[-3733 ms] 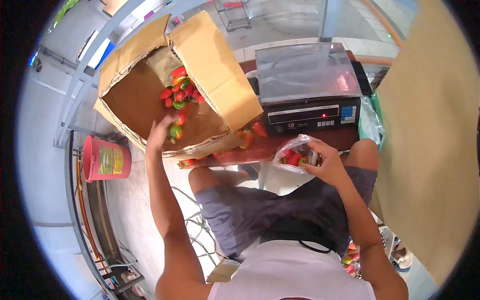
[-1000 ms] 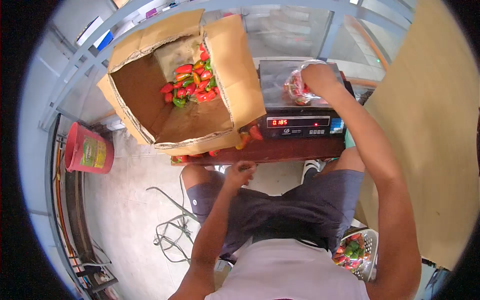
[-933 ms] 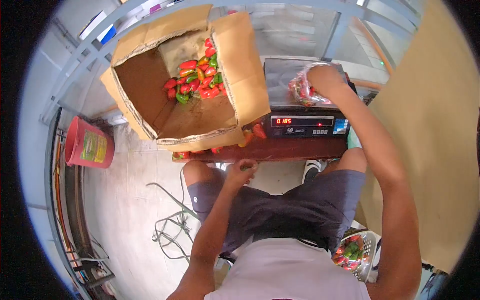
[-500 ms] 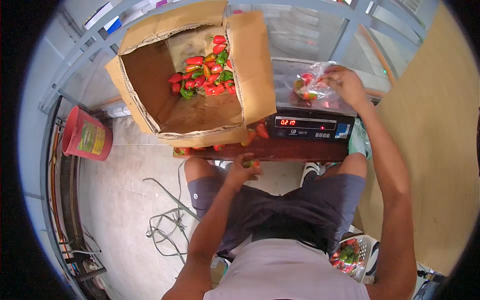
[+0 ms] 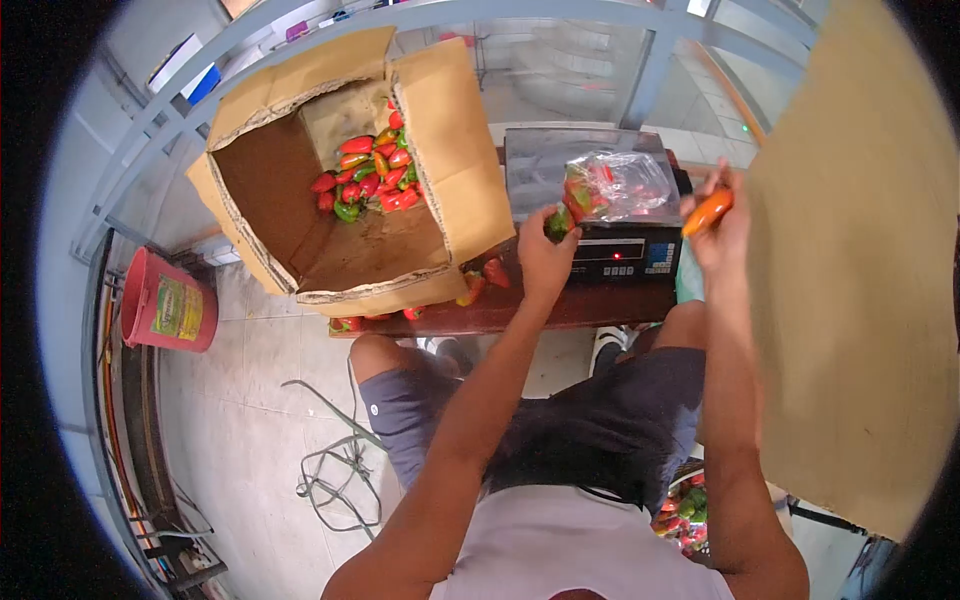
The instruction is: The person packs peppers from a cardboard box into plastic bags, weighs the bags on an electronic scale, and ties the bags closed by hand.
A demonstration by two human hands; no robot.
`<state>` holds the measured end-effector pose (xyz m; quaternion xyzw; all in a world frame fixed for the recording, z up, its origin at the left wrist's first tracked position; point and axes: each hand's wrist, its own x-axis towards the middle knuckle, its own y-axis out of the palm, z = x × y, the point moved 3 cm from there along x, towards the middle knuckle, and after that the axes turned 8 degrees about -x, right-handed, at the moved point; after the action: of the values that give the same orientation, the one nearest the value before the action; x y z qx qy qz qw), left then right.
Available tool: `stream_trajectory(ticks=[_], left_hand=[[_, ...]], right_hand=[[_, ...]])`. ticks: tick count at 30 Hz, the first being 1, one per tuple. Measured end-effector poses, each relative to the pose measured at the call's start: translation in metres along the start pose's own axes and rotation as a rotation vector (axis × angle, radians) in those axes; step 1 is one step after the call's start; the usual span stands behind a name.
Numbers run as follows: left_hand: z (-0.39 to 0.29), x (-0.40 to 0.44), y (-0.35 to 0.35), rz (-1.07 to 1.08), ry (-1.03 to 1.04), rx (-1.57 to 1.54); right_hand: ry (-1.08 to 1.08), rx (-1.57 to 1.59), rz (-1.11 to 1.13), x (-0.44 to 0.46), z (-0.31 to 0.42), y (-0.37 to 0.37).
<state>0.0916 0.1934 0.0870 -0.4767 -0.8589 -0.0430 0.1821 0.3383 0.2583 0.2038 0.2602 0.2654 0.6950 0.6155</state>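
My left hand (image 5: 548, 250) is closed on a green pepper (image 5: 559, 222) at the front left edge of the scale (image 5: 530, 165). In my right hand (image 5: 722, 225), to the right of the scale, is an orange pepper (image 5: 709, 212). A clear plastic bag (image 5: 635, 185) with red and green peppers in it lies on the scale's plate, touched by neither hand as far as I can tell. The scale's display shows only a red dot. Left of the scale, a cardboard box (image 5: 455, 150) stands open with many red, orange and green peppers (image 5: 368, 170) inside.
Loose red peppers (image 5: 496, 272) lie on the dark red bench (image 5: 560, 312) before the box. A pink bucket (image 5: 170, 300) and a tangled cord (image 5: 340, 470) are on the floor at left. A basket of peppers (image 5: 685, 510) sits beside me, low right. A wooden panel (image 5: 850, 280) rises at right.
My right hand has left the bag and moved right, now with an orange pepper. My left hand has risen from above my lap to the scale with its pepper. The reading 0.210 is gone.
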Motion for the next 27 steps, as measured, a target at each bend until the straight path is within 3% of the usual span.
stream_trajectory(ticks=[4,8,12,14,15,17,21,24,27], left_hand=[[0.008,0.022,0.024,-0.087,0.214,0.192],[0.020,0.030,0.014,0.056,-0.232,-0.276],[-0.032,-0.046,-0.039,0.190,-0.609,-0.636],[-0.020,-0.099,-0.059,0.213,-0.641,-0.737],[-0.011,-0.123,-0.069,0.246,-0.732,-0.737],[0.002,-0.156,-0.088,0.298,-0.906,-0.738],[-0.004,-0.168,-0.098,0.139,-1.114,-0.946],[-0.004,-0.158,-0.107,0.225,-1.120,-0.961],[-0.012,-0.141,-0.132,0.366,-1.004,-0.880]], right_hand=[[0.174,-0.013,-0.116,-0.043,-0.032,-0.023],[0.276,-0.029,-0.234,-0.074,-0.050,-0.030],[0.368,-0.018,-0.237,-0.110,-0.067,-0.038],[0.451,-0.030,-0.249,-0.130,-0.082,-0.038],[0.479,0.101,-0.069,-0.139,-0.101,-0.058],[0.505,-0.081,-0.095,-0.161,-0.123,-0.032],[0.679,-0.275,-0.025,-0.198,-0.160,0.011],[0.488,-0.683,0.458,-0.185,-0.131,0.041],[0.170,-0.803,0.311,-0.140,-0.090,0.030]])
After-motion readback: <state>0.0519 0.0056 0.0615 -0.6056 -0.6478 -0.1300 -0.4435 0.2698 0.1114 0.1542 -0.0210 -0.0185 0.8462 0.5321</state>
